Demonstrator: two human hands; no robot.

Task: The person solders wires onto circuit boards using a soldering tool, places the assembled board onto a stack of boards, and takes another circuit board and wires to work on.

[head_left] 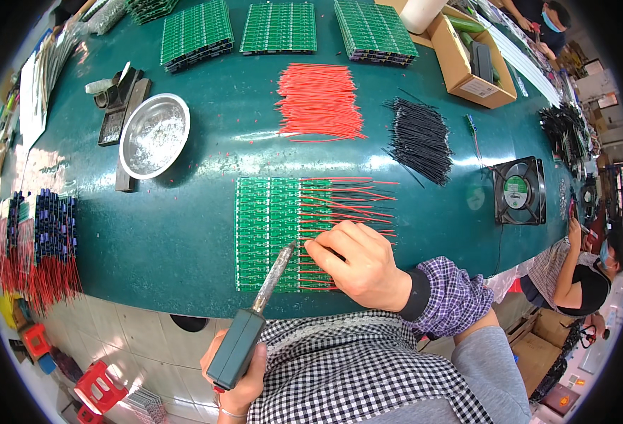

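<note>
On the dark green surface (177,233) a green circuit board panel (267,233) lies just ahead of both hands, the right hand (357,265) pinching a red wire (325,249) against its edge while the left hand (241,381) grips a soldering iron (255,318) whose tip meets that spot.

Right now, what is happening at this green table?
A person is soldering. The left hand holds a soldering iron, its tip on the green circuit board panel. The right hand holds a red wire at the tip. Several red wires already lie across the panel's right side.
</note>
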